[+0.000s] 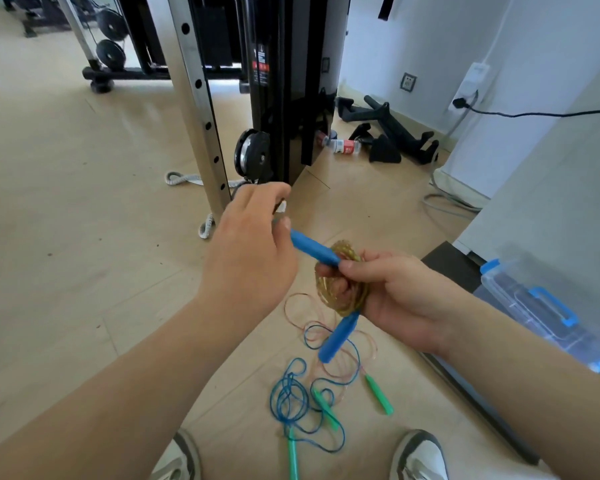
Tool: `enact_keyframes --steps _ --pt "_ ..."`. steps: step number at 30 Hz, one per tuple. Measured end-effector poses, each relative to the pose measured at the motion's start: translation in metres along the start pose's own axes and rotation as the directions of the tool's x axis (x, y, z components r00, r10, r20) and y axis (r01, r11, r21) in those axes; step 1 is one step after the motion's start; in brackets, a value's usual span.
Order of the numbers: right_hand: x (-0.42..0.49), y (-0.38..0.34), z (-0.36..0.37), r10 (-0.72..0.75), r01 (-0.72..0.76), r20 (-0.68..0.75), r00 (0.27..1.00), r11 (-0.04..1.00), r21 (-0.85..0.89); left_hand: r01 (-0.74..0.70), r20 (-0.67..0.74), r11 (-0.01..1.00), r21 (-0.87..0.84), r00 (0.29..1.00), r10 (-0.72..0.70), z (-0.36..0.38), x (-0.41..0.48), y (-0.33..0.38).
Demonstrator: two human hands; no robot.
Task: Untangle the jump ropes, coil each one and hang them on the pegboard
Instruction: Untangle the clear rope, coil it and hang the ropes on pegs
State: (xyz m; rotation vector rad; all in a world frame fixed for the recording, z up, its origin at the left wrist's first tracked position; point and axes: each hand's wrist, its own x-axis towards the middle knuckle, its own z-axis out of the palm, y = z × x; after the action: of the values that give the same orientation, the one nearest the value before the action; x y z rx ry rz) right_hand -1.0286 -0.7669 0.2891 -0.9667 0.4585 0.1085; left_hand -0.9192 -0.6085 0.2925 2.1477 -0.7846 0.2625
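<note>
The coil of yellowish translucent jump rope (329, 294) sits in the right hand (399, 299), its fingers curled through the loops and the thumb pressing one blue plastic handle (312, 245) on them, I think so that the turns cannot spring open. The left hand (250, 251), held forward with bent wrist, has its fingers closed on the far end of this handle, probably to tuck it. The tangled thin blue and pink ropes with green handles (291, 400) lie on the wooden floor (84, 237) below
</note>
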Motion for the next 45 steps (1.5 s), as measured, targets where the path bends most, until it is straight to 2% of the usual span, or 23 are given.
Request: enact_keyframes --steps 2,3,4,5,6,7,9,11,14,17,19,21,23,25,27,28,29,31,36,39,41,45 --pt "0.002 -0.003 -0.001 -0.006 0.006 -0.002 1.0 0.99 0.14 0.29 0.099 0.947 -0.138 0.955 -0.278 -0.001 0.0 0.002" --pt "0.002 -0.004 0.0 -0.008 0.004 0.019 1.0 0.98 0.2 0.461 0.235 0.857 -0.232 0.881 -0.411 -0.001 -0.001 0.007" --pt "0.002 -0.005 0.001 -0.007 -0.005 0.047 0.999 0.969 0.246 0.61 0.413 0.731 -0.307 0.777 -0.475 -0.002 -0.003 0.013" --pt "0.002 -0.005 0.001 -0.007 -0.014 0.076 0.997 0.963 0.269 0.709 0.576 0.612 -0.352 0.679 -0.456 -0.001 -0.006 0.018" --pt "0.002 -0.006 0.001 -0.008 -0.021 0.105 0.994 0.962 0.271 0.759 0.692 0.528 -0.38 0.612 -0.382 -0.001 -0.008 0.022" --pt "0.001 -0.006 0.0 -0.01 -0.028 0.141 0.99 0.963 0.267 0.772 0.752 0.481 -0.416 0.589 -0.295 0.0 -0.011 0.025" --pt "0.001 -0.006 -0.002 -0.025 -0.041 0.222 0.975 0.957 0.288 0.75 0.767 0.46 -0.475 0.609 -0.201 0.0 -0.013 0.027" --pt "0.002 -0.007 -0.005 -0.037 -0.053 0.285 0.958 0.952 0.302 0.732 0.755 0.485 -0.479 0.625 -0.198 -0.002 -0.01 0.024" --pt "-0.001 -0.006 -0.002 -0.034 -0.019 0.315 0.949 0.987 0.162 0.76 0.774 0.463 -0.455 0.595 -0.217 -0.004 -0.006 0.016" --pt "-0.001 -0.004 0.002 -0.043 0.044 0.207 0.977 0.999 0.0 0.776 0.777 0.463 -0.428 0.578 -0.25 -0.005 -0.004 0.012" --pt "0.002 -0.003 0.002 -0.074 0.079 0.127 0.989 0.996 -0.038 0.777 0.775 0.474 -0.414 0.574 -0.265 -0.006 -0.003 0.013" --pt "0.004 -0.001 0.002 -0.126 0.129 0.05 0.991 0.989 -0.07 0.769 0.754 0.497 -0.403 0.586 -0.296 -0.006 -0.002 0.013" --pt "0.004 0.004 0.004 -0.196 0.189 -0.015 0.98 0.96 -0.208 0.74 0.696 0.558 -0.375 0.623 -0.358 -0.005 -0.001 0.015" --pt "0.004 0.009 0.007 -0.252 0.203 -0.08 0.964 0.9 -0.385 0.708 0.624 0.615 -0.346 0.664 -0.413 -0.002 0.001 0.016" --pt "0.004 0.01 0.008 -0.302 0.136 -0.168 0.938 0.768 -0.626 0.704 0.576 0.623 -0.341 0.68 -0.454 -0.001 0.003 0.016" --pt "0.003 0.009 0.007 -0.309 0.094 -0.195 0.931 0.718 -0.69 0.705 0.566 0.623 -0.34 0.682 -0.463 -0.001 0.003 0.016" --pt "0.002 0.009 0.006 -0.295 0.078 -0.203 0.934 0.719 -0.69 0.709 0.572 0.619 -0.337 0.677 -0.464 -0.001 0.004 0.017" --pt "0.001 0.009 0.004 -0.24 0.104 -0.17 0.956 0.818 -0.566 0.732 0.617 0.587 -0.347 0.649 -0.445 -0.002 0.002 0.021" --pt "0.003 0.015 0.003 -0.214 0.14 -0.168 0.962 0.919 -0.37 0.772 0.67 0.341 -0.536 0.635 -0.385 -0.006 0.001 0.021" --pt "0.003 0.015 0.002 -0.172 0.124 -0.164 0.971 0.955 -0.269 0.783 0.717 0.228 -0.579 0.622 -0.314 -0.008 -0.001 0.021" --pt "0.002 0.014 0.003 -0.148 0.112 -0.175 0.974 0.974 -0.197 0.776 0.714 0.286 -0.562 0.63 -0.305 -0.007 -0.002 0.023" --pt "0.005 0.013 -0.003 -0.116 0.076 -0.258 0.959 0.984 -0.161 0.744 0.654 0.433 -0.509 0.661 -0.368 -0.005 -0.001 0.023"
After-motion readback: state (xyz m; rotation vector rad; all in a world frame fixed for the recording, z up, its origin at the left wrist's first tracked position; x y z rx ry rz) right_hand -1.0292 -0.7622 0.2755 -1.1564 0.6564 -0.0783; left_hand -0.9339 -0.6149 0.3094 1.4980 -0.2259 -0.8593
